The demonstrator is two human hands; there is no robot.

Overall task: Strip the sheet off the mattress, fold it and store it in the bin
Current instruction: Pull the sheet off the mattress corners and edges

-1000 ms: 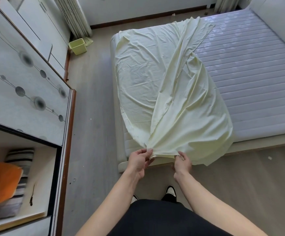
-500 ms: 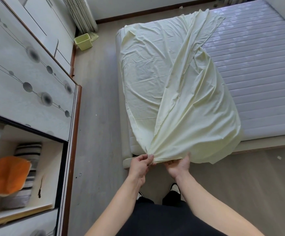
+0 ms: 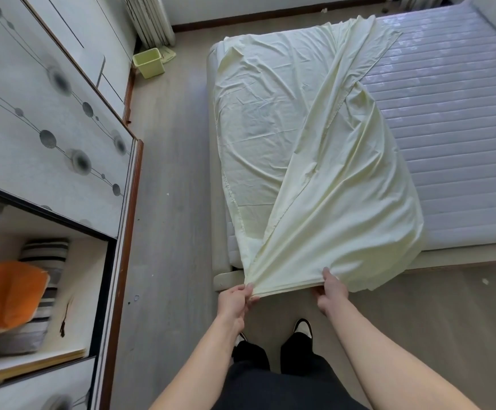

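A pale yellow sheet (image 3: 294, 149) lies folded over on itself along the left half of the quilted mattress (image 3: 454, 137). Its right half is bare. The sheet's near edges are gathered at the foot corner of the bed and hang off the mattress. My left hand (image 3: 235, 300) pinches the gathered edge at its left end. My right hand (image 3: 331, 290) grips the same layered edge a little to the right, thumb on top. A small yellow-green bin (image 3: 149, 63) stands on the floor by the far wall, left of the bed.
A wardrobe (image 3: 48, 137) with patterned sliding doors runs along the left; its open section holds an orange cushion (image 3: 7, 294) and a striped pillow (image 3: 44, 255). Grey floor (image 3: 170, 202) runs between wardrobe and bed. My feet stand at the bed's foot.
My hands have moved apart along the gathered edge, the right hand sliding right and its thumb coming on top. The edge between them is now stretched flatter.
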